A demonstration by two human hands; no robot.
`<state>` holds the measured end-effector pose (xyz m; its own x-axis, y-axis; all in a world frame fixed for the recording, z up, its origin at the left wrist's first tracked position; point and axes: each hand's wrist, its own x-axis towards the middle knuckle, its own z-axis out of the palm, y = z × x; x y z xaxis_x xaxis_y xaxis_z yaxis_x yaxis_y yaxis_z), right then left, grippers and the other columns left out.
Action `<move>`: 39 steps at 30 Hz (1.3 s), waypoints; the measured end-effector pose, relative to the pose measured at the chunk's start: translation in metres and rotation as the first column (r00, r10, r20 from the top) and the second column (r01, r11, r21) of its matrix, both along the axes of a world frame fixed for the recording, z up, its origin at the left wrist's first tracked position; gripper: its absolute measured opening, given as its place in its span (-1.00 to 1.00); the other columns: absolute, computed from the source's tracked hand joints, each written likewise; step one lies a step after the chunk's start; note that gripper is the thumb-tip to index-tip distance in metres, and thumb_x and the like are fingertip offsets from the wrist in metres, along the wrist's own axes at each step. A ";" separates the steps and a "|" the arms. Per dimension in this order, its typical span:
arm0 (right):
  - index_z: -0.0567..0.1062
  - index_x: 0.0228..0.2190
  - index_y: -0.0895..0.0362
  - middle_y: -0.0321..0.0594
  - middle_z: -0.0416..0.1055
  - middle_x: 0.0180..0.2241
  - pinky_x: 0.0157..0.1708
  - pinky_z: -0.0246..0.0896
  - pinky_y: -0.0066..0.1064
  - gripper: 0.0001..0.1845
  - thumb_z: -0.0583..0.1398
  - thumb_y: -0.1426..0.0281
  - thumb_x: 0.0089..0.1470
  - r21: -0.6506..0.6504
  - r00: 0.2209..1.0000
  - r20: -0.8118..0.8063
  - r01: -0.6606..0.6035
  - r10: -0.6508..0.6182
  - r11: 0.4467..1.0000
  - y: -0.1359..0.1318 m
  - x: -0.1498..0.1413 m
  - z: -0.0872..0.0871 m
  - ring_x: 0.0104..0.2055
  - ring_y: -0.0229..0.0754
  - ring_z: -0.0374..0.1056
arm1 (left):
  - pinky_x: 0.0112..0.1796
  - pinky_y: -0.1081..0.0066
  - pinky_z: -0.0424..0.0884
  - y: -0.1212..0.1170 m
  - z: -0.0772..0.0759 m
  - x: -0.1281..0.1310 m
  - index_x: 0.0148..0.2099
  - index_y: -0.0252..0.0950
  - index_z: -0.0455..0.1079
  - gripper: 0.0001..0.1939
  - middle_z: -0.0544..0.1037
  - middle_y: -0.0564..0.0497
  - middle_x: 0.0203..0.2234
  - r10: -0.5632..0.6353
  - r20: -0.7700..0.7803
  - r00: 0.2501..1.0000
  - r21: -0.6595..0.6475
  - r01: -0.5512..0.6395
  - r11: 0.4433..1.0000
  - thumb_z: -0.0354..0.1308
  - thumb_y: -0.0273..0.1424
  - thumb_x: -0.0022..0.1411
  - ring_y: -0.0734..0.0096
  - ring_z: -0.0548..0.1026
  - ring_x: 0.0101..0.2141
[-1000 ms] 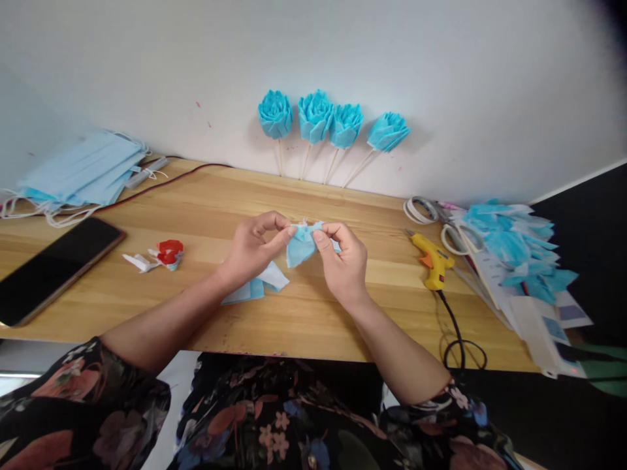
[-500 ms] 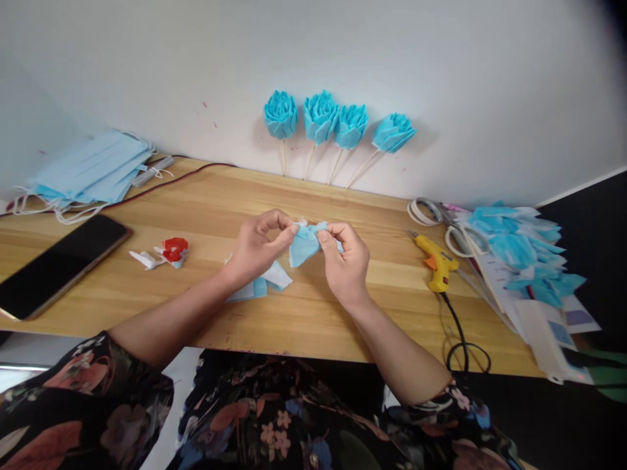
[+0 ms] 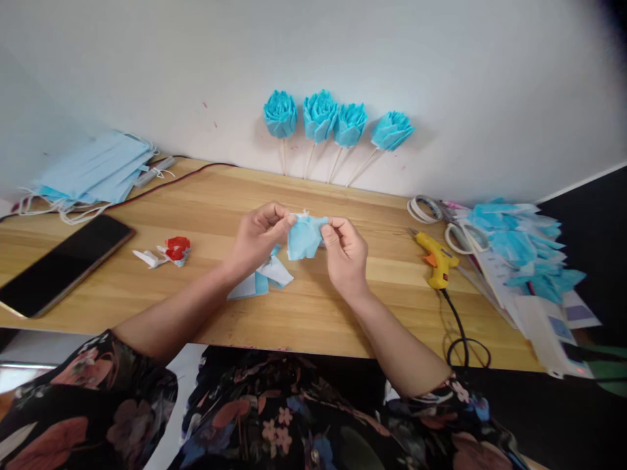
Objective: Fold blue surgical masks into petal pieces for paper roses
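Note:
Between my two hands hangs a small piece of light blue mask fabric (image 3: 304, 238), with a frayed white bit along its top. My left hand (image 3: 262, 236) pinches its upper left corner between thumb and fingers. At the upper right, my right hand (image 3: 345, 254) grips the other corner the same way. The fabric is held above the table (image 3: 313, 320) and looks partly spread. Below and beside my left hand lie several blue and white fabric pieces (image 3: 257, 285), partly hidden by the wrist.
Several blue fabric flowers (image 3: 280, 114) on sticks lean against the wall. On the left are folded masks (image 3: 95, 166), a phone (image 3: 66, 264) and a red-and-white scrap (image 3: 177, 249). On the right are a yellow glue gun (image 3: 438, 261), tape (image 3: 424, 209), scissors (image 3: 466, 238) and blue fabric pieces (image 3: 519, 238).
My hands have risen slightly and the fabric between them is spread wider, its lower edge broader than before. The view shifted a little at first. Both hands have kept their hold.

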<state>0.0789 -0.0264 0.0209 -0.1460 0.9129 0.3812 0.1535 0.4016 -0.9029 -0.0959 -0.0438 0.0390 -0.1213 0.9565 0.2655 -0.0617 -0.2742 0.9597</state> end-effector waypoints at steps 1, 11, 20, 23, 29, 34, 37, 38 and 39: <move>0.50 -0.13 -0.02 -0.29 0.49 -0.34 -0.20 0.34 -0.28 -0.69 0.13 0.06 0.27 -0.036 0.998 -0.023 -0.055 0.055 0.998 0.002 0.001 0.000 -0.27 -0.19 0.41 | -0.45 0.51 0.32 0.001 0.000 -0.001 -0.41 -0.30 0.39 -0.68 0.44 0.11 -0.57 -0.003 0.033 0.999 -0.005 0.003 1.000 0.35 -0.18 0.16 0.56 0.36 -0.53; 0.42 0.06 -0.04 -0.25 0.55 -0.22 -0.07 0.39 -0.21 -0.43 0.23 -0.06 0.13 -0.152 0.956 -0.099 -0.288 0.275 0.945 0.007 0.004 0.006 -0.15 -0.15 0.47 | -0.42 0.52 0.43 0.003 0.003 -0.003 -0.38 -0.31 0.38 -0.73 0.48 0.10 -0.54 -0.004 0.132 0.991 -0.049 0.011 0.999 0.31 -0.25 0.24 0.56 0.44 -0.51; 0.47 0.03 -0.01 -0.36 0.50 -0.37 -0.17 0.38 -0.27 -0.56 0.31 0.28 0.09 -0.123 0.988 0.030 -0.146 0.150 0.982 0.006 0.005 0.010 -0.33 -0.24 0.40 | -0.56 0.55 0.37 0.011 0.000 -0.013 -0.38 -0.31 0.36 -0.63 0.45 0.12 -0.54 -0.047 0.268 0.962 -0.073 0.069 0.995 0.36 -0.13 0.16 0.60 0.38 -0.59; 0.46 0.06 -0.04 -0.30 0.52 -0.28 -0.09 0.37 -0.25 -0.57 0.26 0.19 0.16 -0.093 0.996 -0.029 -0.086 0.084 0.992 0.012 0.010 0.009 -0.20 -0.20 0.43 | -0.58 0.56 0.35 0.012 0.001 -0.016 -0.39 -0.31 0.35 -0.57 0.41 0.14 -0.57 -0.151 0.354 0.923 -0.074 0.188 0.979 0.42 -0.08 0.08 0.61 0.37 -0.60; 0.49 0.05 -0.07 -0.22 0.55 -0.03 0.09 0.32 -0.15 -0.54 0.17 0.00 0.21 -0.207 0.954 -0.160 -0.282 0.252 0.937 0.013 0.011 0.010 0.02 -0.11 0.44 | -0.57 0.55 0.36 0.007 0.004 -0.011 -0.38 -0.30 0.36 -0.54 0.43 0.16 -0.58 -0.243 0.383 0.891 -0.106 0.304 0.947 0.49 -0.09 -0.03 0.61 0.37 -0.61; 0.57 -0.23 0.00 -0.27 0.55 -0.25 -0.09 0.34 -0.28 -0.58 0.23 -0.06 0.12 -0.210 0.954 -0.122 -0.295 0.274 0.932 0.007 0.007 0.012 -0.18 -0.17 0.44 | -0.54 0.54 0.36 0.006 -0.002 -0.008 -0.39 -0.30 0.41 -0.57 0.45 0.15 -0.62 -0.246 0.312 0.918 -0.135 0.299 0.945 0.47 -0.09 -0.02 0.58 0.39 -0.61; 0.51 -0.45 0.06 -0.34 0.46 -0.43 -0.26 0.27 -0.37 -0.67 0.33 0.06 0.03 -0.178 0.984 -0.032 -0.179 0.176 0.968 0.005 0.007 0.015 -0.34 -0.24 0.35 | -0.51 0.55 0.35 0.007 -0.008 -0.009 -0.43 -0.31 0.46 -0.63 0.47 0.12 -0.61 -0.224 0.217 0.950 -0.123 0.254 0.959 0.44 -0.12 0.04 0.59 0.39 -0.59; 0.48 -0.50 0.07 -0.35 0.44 -0.47 -0.28 0.25 -0.38 -0.68 0.33 0.10 0.04 -0.160 0.990 -0.003 -0.142 0.144 0.977 0.005 0.007 0.016 -0.37 -0.26 0.32 | -0.50 0.56 0.34 0.007 -0.009 -0.010 -0.44 -0.31 0.47 -0.64 0.48 0.12 -0.60 -0.212 0.193 0.958 -0.120 0.237 0.964 0.44 -0.13 0.06 0.60 0.39 -0.59; 0.46 -0.52 0.07 -0.36 0.42 -0.49 -0.29 0.23 -0.39 -0.70 0.32 0.14 0.05 -0.143 0.993 0.022 -0.113 0.118 0.983 0.005 0.007 0.017 -0.39 -0.27 0.31 | -0.50 0.56 0.33 0.007 -0.010 -0.010 -0.44 -0.30 0.48 -0.66 0.49 0.11 -0.60 -0.198 0.175 0.965 -0.118 0.220 0.968 0.43 -0.14 0.07 0.60 0.39 -0.58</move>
